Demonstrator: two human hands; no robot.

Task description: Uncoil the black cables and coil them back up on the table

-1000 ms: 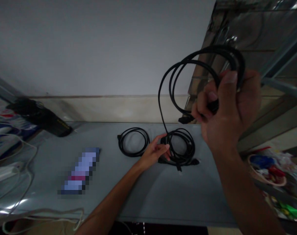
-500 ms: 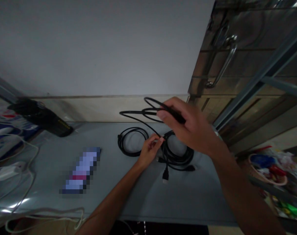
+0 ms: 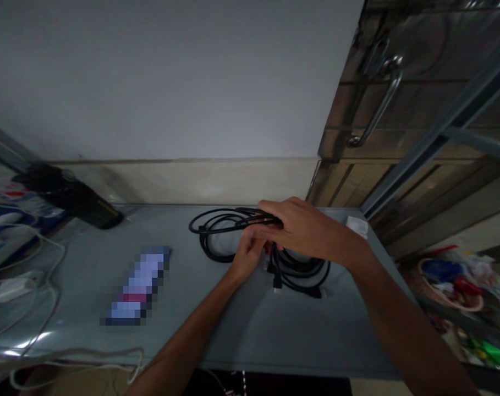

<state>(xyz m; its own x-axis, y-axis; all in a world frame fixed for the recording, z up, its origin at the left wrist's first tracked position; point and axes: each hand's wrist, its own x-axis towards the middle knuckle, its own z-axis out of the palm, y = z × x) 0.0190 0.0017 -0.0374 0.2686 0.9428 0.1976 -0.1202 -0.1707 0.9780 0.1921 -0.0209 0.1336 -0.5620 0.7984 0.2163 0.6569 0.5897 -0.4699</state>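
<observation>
A black cable (image 3: 216, 212) is looped between my two hands, raised a little over the grey table. My right hand (image 3: 303, 225) is closed around the gathered loops from above. Close beside it, my left hand (image 3: 250, 250) pinches the same cable from below. Behind and under the held loops lies a coiled black cable (image 3: 210, 250) on the tabletop. Another black coil (image 3: 303, 269) lies to the right, partly hidden by my right hand. Near it are black plugs, one an HDMI-like connector (image 3: 278, 281); which cable it belongs to I cannot tell.
A pixelated phone-like object (image 3: 138, 286) lies on the grey table (image 3: 192, 308) to the left. Further left are a black bottle-shaped object (image 3: 84, 201), white cords and a white adapter (image 3: 16, 289). A small white item (image 3: 357, 225) stands at the back right, near a metal frame (image 3: 431, 132).
My right hand has come down and towards my left hand with the cable loops. The loops now sit lower, and the dangling plug has risen slightly.
</observation>
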